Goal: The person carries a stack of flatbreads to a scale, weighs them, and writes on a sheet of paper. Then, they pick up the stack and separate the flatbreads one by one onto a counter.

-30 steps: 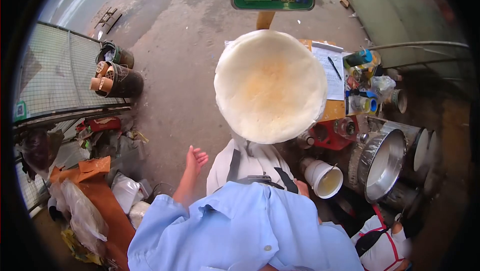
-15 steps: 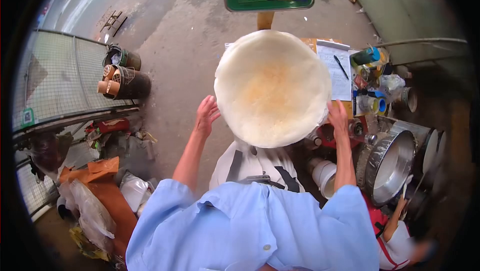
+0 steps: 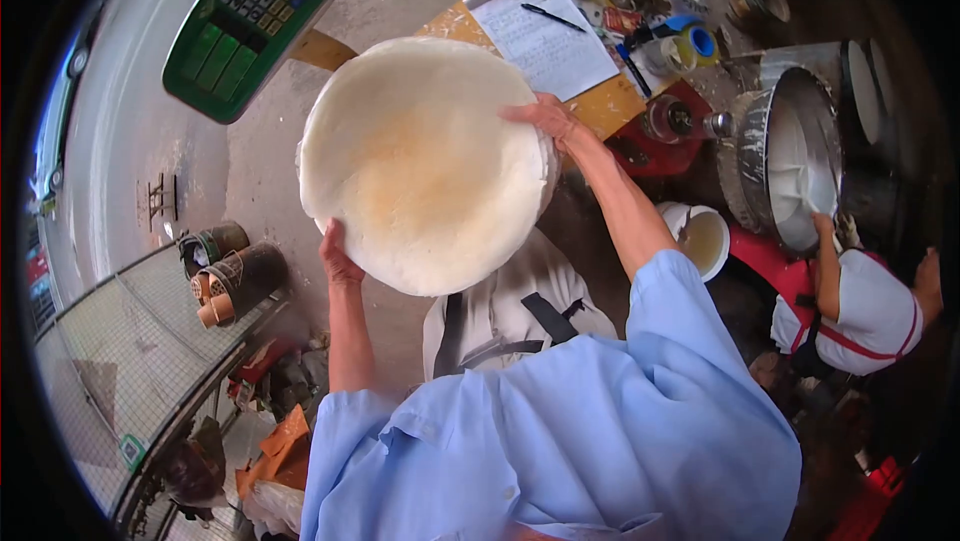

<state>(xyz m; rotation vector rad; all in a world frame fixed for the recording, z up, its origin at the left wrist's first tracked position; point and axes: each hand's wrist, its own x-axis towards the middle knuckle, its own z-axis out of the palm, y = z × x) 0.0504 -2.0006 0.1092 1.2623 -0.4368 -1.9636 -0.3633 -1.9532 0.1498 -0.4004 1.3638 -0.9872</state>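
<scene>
Your left hand (image 3: 341, 255) and right hand (image 3: 545, 121) grip opposite edges of wide pale disc (image 3: 420, 166), probably for balance; disc sits before you, between scale display (image 3: 240, 31) and your body.

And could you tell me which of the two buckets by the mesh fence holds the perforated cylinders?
The lower bucket, cylinders jutting out; the upper bucket shows none.
</scene>
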